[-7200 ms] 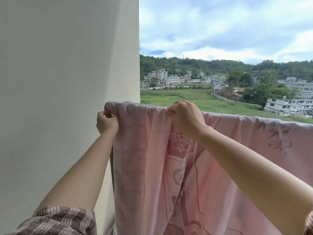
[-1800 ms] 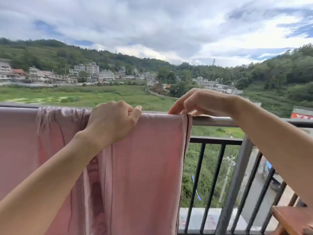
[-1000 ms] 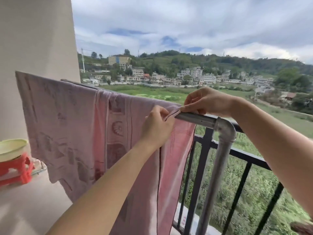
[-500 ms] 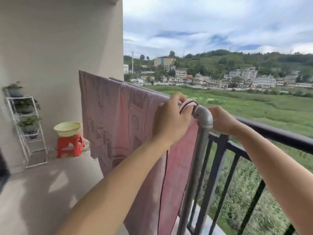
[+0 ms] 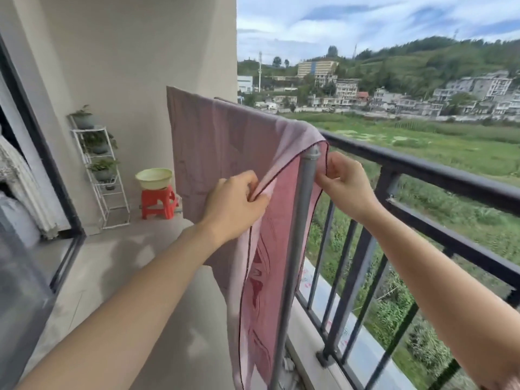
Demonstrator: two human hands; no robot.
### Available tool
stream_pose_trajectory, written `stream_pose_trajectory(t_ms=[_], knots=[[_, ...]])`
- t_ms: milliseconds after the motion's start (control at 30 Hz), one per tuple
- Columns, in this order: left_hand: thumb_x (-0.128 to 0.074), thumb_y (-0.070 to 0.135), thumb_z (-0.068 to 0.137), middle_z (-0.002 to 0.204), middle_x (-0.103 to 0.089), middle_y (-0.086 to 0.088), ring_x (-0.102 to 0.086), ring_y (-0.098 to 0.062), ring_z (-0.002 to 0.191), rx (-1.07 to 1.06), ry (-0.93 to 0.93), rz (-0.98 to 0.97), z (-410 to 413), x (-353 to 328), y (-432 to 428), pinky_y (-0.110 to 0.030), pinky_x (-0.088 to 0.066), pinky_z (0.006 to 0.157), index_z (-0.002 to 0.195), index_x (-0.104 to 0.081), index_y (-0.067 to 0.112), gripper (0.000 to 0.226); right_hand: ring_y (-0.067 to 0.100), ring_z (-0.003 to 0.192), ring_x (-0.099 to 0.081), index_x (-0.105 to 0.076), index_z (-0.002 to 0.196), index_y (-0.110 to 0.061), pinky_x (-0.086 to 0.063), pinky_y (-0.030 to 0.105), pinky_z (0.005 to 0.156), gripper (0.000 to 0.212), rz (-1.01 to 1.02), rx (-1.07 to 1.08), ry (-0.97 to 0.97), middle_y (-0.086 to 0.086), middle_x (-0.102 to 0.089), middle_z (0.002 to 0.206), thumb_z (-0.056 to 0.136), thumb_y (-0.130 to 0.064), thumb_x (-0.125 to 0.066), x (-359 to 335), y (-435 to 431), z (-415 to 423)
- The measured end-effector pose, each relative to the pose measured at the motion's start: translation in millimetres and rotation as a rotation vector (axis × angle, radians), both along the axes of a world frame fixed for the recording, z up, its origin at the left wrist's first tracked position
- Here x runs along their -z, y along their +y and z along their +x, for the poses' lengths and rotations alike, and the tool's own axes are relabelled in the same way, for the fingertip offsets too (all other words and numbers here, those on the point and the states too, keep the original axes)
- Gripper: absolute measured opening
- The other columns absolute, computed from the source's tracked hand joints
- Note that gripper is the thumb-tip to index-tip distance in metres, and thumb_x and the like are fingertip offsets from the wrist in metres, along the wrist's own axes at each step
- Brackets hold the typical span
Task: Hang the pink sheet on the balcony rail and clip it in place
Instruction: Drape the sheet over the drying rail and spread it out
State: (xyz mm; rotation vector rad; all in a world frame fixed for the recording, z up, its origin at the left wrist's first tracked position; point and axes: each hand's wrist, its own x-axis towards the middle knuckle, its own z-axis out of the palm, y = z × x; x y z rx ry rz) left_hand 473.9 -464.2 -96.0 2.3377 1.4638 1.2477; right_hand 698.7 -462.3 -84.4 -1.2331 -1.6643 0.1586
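**Two hands now pull the sheet's end down past the pipe bend**

Both edges of the sheet (image 5: 225, 153) are being drawn down, one either side of the grey post (image 5: 302, 209). Half a second back the hands were up at the elbow, tucking cloth over it; they have since dropped below the bend, and the end of the cloth caps the corner. The sheet hangs along the rail (image 5: 422, 167), running off toward eleven o'clock to the wall.

The left hand (image 5: 235, 205) pinches the near hem at nine o'clock from the post, fingers closed on the cloth. The right hand (image 5: 344, 188) nips the far hem at three o'clock, also closed on it. The two are apart, with the post between them.

I'd say hanging is about done and clipping comes next, yet I see no clip anywhere.

Off at ten o'clock stand a stool (image 5: 158, 202) with a basin (image 5: 154, 178) on it, and a plant rack (image 5: 98, 170).
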Motion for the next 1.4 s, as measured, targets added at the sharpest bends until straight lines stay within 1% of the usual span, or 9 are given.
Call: stream_pose_trajectory(t_ms=[100,233,367,633,933,1033,1200,1267,1400], knots=[[-0.055,0.034,0.078,0.049,-0.044,0.003,-0.044,-0.027,0.056,-0.014,0.008,0.006,21.0,-10.7,-2.2,-0.034,-0.031,0.049,0.062,-0.037,0.019,0.029,0.006,0.06,-0.052,-0.065,0.07,-0.011,-0.041,0.021,0.055,0.014,-0.274,-0.056,-0.048,-0.007,-0.058,0.062,0.082,-0.018,-0.063,23.0,4.0,-2.1],[-0.047,0.032,0.088,0.053,-0.04,0.0,-0.04,-0.033,0.062,-0.039,0.07,0.089,42.3,-31.6,-0.9,-0.032,-0.029,0.056,0.056,-0.034,0.02,0.037,0.006,0.039,-0.034,-0.046,0.056,-0.001,-0.029,0.021,0.044,0.044,-0.464,0.002,-0.123,-0.009,-0.039,0.043,0.094,-0.022,-0.05,37.3,5.0,1.6],[-0.042,0.036,0.095,0.046,-0.039,-0.003,-0.039,-0.036,0.054,0.009,0.095,0.164,43.2,-37.3,-8.7,-0.033,-0.027,0.052,0.047,-0.032,0.018,0.053,0.013,0.057,-0.056,-0.064,0.07,0.002,-0.042,0.025,0.056,0.03,-0.366,0.055,0.018,0.014,-0.068,0.066,0.093,-0.014,-0.053,16.5,2.5,13.3],[-0.026,0.047,0.098,0.045,-0.028,-0.001,-0.037,-0.032,0.054,-0.006,0.246,0.124,37.0,0.3,-39.1,-0.033,-0.027,0.056,0.044,-0.029,0.014,0.063,0.009,0.052,-0.029,-0.039,0.058,-0.006,-0.019,0.026,0.05,0.034,0.037,0.114,0.267,0.001,-0.036,0.055,0.09,-0.016,-0.042,-1.8,-20.5,11.4],[-0.037,0.045,0.096,0.036,-0.024,0.0,-0.03,-0.015,0.036,0.223,0.269,0.137,36.8,14.5,-39.8,-0.031,-0.019,0.045,0.041,-0.023,0.013,0.066,0.043,0.062,-0.052,-0.053,0.073,0.014,-0.038,0.035,0.061,0.036,-0.076,0.0,0.086,0.033,-0.059,0.072,0.088,-0.019,-0.054,-6.7,-40.2,23.8],[-0.047,0.053,0.085,0.054,-0.051,0.003,-0.05,-0.016,0.054,0.288,0.435,-0.01,35.7,19.3,-31.6,-0.029,-0.035,0.05,0.052,-0.046,0.015,0.051,0.029,0.072,-0.057,-0.058,0.08,-0.005,-0.045,0.039,0.065,0.006,0.024,0.012,0.065,0.012,-0.062,0.077,0.078,-0.012,-0.057,-20.6,-48.1,13.0],[-0.061,0.029,0.076,0.087,-0.056,0.011,-0.055,-0.011,0.086,0.457,0.241,-0.232,16.4,20.3,-4.2,-0.023,-0.04,0.076,0.081,-0.07,0.026,0.011,0.017,0.086,-0.059,-0.063,0.089,-0.008,-0.047,0.027,0.073,0.028,0.116,-0.11,0.189,0.002,-0.064,0.089,0.069,-0.015,-0.044,-74.0,-52.3,-24.7],[-0.061,0.019,0.077,0.091,-0.055,0.006,-0.056,-0.015,0.09,0.367,0.159,-0.189,4.3,18.2,18.7,-0.02,-0.034,0.074,0.085,-0.07,0.023,0.012,0.025,0.092,-0.062,-0.067,0.09,-0.006,-0.049,0.036,0.078,0.029,0.063,-0.019,0.065,0.008,-0.069,0.093,0.079,-0.022,-0.045,-96.5,-40.8,-41.2],[-0.06,0.015,0.08,0.093,-0.061,0.0,-0.057,-0.018,0.094,0.132,0.003,-0.173,-28.2,9.7,72.0,-0.018,-0.035,0.076,0.089,-0.073,0.018,0.016,0.029,0.108,-0.059,-0.067,0.11,-0.014,-0.049,0.041,0.092,0.03,-0.058,0.174,-0.601,0.01,-0.065,0.118,0.086,-0.026,-0.054,-123.4,-2.6,-83.6]])
